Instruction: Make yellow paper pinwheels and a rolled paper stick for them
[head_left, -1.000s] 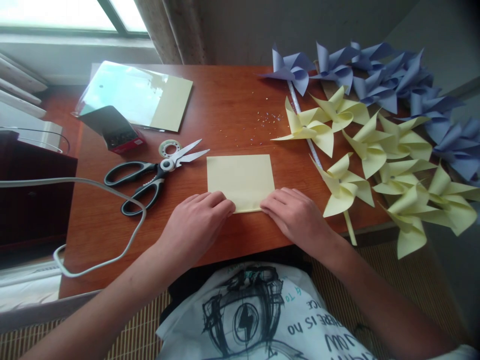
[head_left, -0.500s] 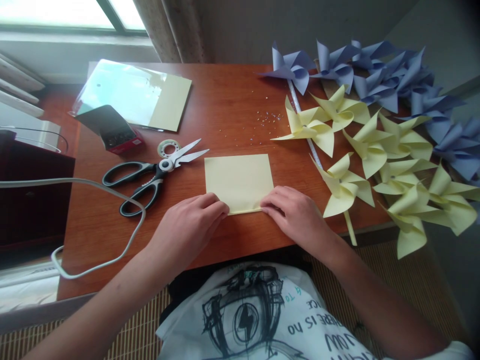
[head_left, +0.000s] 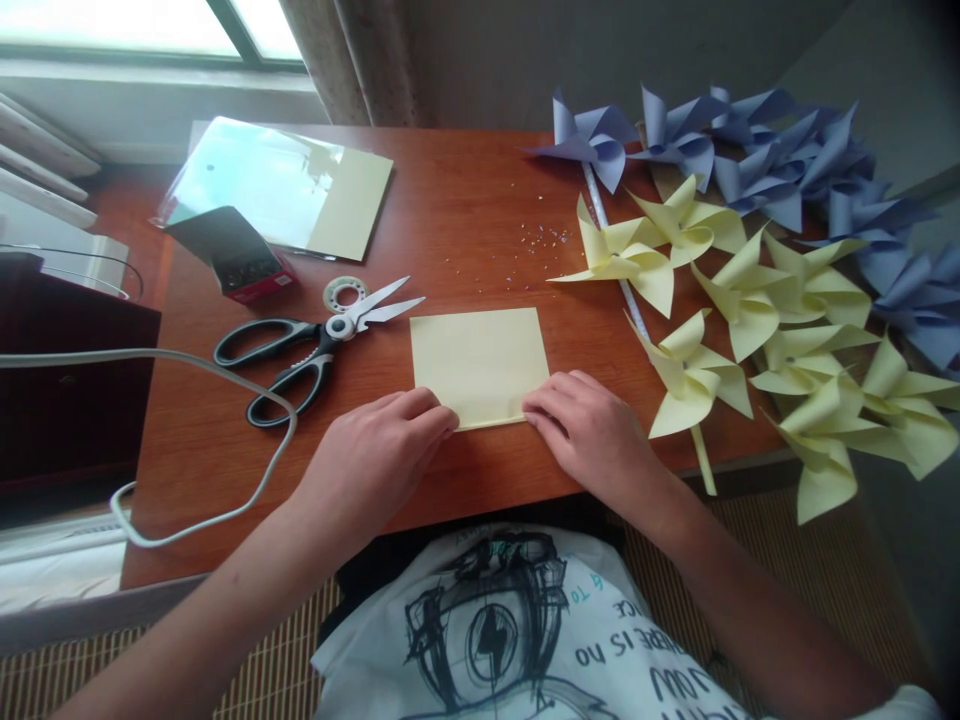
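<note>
A pale yellow sheet of paper (head_left: 480,360) lies on the wooden table in front of me, its near edge turned up in a narrow roll or fold. My left hand (head_left: 401,430) pinches the near left corner, thumb and fingers pressed together. At the near right corner, my right hand (head_left: 577,420) grips the same edge with closed fingers. To the left of the paper rest scissors (head_left: 330,335) with black and grey handles, blades parted and pointing towards the sheet. A roll of tape (head_left: 346,294) sits just behind the scissors.
Yellow pinwheels (head_left: 686,370) and purple pinwheels (head_left: 596,140) crowd the table's right side. At the back left are a plastic packet of paper (head_left: 352,205) and a small open box (head_left: 251,270). A white cable (head_left: 259,490) loops over the left edge. Tiny paper scraps (head_left: 544,238) dot the table.
Both hands keep hold of the paper's near edge, with almost no movement. The view has shifted slightly, so the table's things appear a little further right.
</note>
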